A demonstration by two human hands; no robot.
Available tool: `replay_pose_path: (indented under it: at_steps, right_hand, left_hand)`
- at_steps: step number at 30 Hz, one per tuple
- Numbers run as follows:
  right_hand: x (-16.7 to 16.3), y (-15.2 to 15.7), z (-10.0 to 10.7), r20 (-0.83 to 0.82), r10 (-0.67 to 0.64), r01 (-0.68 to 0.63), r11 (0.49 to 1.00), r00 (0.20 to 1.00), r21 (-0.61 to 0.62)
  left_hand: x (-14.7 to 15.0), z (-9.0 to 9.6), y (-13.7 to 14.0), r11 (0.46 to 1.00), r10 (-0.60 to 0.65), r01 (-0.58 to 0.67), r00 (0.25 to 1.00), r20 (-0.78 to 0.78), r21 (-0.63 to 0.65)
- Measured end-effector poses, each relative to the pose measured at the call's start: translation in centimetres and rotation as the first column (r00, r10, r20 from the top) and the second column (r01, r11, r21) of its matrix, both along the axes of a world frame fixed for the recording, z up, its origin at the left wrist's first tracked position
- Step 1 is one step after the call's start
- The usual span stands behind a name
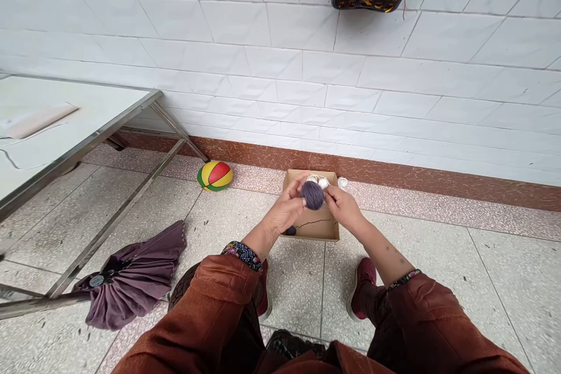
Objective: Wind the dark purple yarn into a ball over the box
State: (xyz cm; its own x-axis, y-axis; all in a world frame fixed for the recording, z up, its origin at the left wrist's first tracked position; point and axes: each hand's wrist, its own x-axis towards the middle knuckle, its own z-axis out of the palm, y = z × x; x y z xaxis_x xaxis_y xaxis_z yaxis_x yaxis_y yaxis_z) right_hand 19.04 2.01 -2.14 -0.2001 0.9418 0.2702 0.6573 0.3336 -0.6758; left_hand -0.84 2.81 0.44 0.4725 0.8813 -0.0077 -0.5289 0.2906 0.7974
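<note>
A ball of purple-grey yarn [312, 196] is held up over a shallow cardboard box [318, 234]. The fingers of my left hand [287, 209] are curled around its left side. At the ball's right side, my right hand [344, 205] has thumb and fingers pinched together; what lies between them is too small to make out. Behind the yarn ball, white balls [323, 182] show at the box's far end, partly hidden. A small dark ball [290, 231] sits in the near left corner, and a thin dark strand [313, 222] crosses the box floor.
Against the wall base, another white ball [343, 182] lies just outside the box. A colourful ball [214, 176] rests left of it. Near a metal-framed table [87, 90], a folded purple umbrella [135, 280] lies on the floor. A black basket [377, 3] hangs on the tiled wall.
</note>
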Motion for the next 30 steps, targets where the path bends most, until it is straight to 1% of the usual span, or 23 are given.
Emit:
replay_pose_path:
  at_steps: [2,4,5,7,10,14,16,18,21,22,23,25,27,28,30]
  right_hand:
    - [-0.6,-0.6,-0.1,0.024,0.074,-0.075,0.997,0.997,0.005]
    - [-1.3,-1.3,0.3,0.024,0.175,-0.175,0.984,0.984,0.017]
    - [-1.6,-1.6,0.6,0.015,0.222,-0.222,0.975,0.975,0.023]
    - [-2.0,-2.2,1.5,-0.018,0.297,-0.296,0.954,0.955,0.033]
    - [-2.0,-2.5,3.1,-0.117,0.332,-0.331,0.943,0.936,0.03]
    - [-1.2,-2.1,4.5,-0.268,0.255,-0.259,0.966,0.929,0.023]
    - [-0.7,-1.7,4.7,-0.312,0.206,-0.207,0.978,0.927,0.031]
    - [-0.3,-1.2,4.5,-0.336,0.152,-0.149,0.988,0.93,0.037]
    - [0.1,-0.5,3.6,-0.317,0.068,-0.056,0.997,0.946,0.045]
    - [0.1,-0.3,3.2,-0.298,0.043,-0.03,0.999,0.953,0.045]
    - [0.2,-0.1,2.7,-0.273,0.016,-0.005,0.999,0.962,0.04]
    - [0.2,0.2,1.8,-0.2,-0.031,0.034,0.999,0.979,0.013]
    - [0.0,0.2,1.0,-0.108,-0.053,0.05,0.998,0.993,-0.024]
    - [-0.2,0.1,0.7,-0.06,-0.042,0.04,0.998,0.997,-0.04]
    - [-0.6,-0.3,0.3,0.021,0.023,-0.022,0.998,1.0,-0.055]
  left_hand:
    - [-0.1,-0.2,0.6,0.989,0.139,-0.138,0.99,0.012,-0.051]
    - [-0.2,-0.6,1.0,0.963,0.254,-0.256,0.967,-0.037,-0.086]
    - [-0.2,-0.8,1.1,0.95,0.291,-0.297,0.954,-0.074,-0.095]
    - [-0.1,-1.1,1.1,0.936,0.323,-0.339,0.934,-0.15,-0.095]
    - [0.1,-1.5,0.9,0.944,0.301,-0.324,0.92,-0.249,-0.057]
    - [0.5,-1.7,0.4,0.971,0.226,-0.241,0.911,-0.346,-0.001]
    - [0.6,-1.6,0.1,0.986,0.164,-0.168,0.911,-0.378,0.021]
    - [0.6,-1.4,-0.2,0.998,0.059,-0.053,0.916,-0.397,0.025]
    - [0.6,-1.0,-0.6,0.991,-0.107,0.127,0.931,-0.349,0.033]
    - [0.6,-0.9,-0.7,0.987,-0.133,0.156,0.941,-0.31,0.048]
    - [0.6,-0.8,-0.7,0.985,-0.137,0.159,0.955,-0.263,0.064]
    - [0.6,-0.6,-0.7,0.992,-0.095,0.106,0.983,-0.158,0.063]
    - [0.6,-0.5,-0.6,1.0,-0.021,0.021,0.998,-0.055,0.004]
    - [0.6,-0.5,-0.4,0.999,0.017,-0.018,1.0,-0.017,-0.036]
    - [0.5,-0.6,0.0,0.99,0.097,-0.095,0.995,0.022,-0.1]
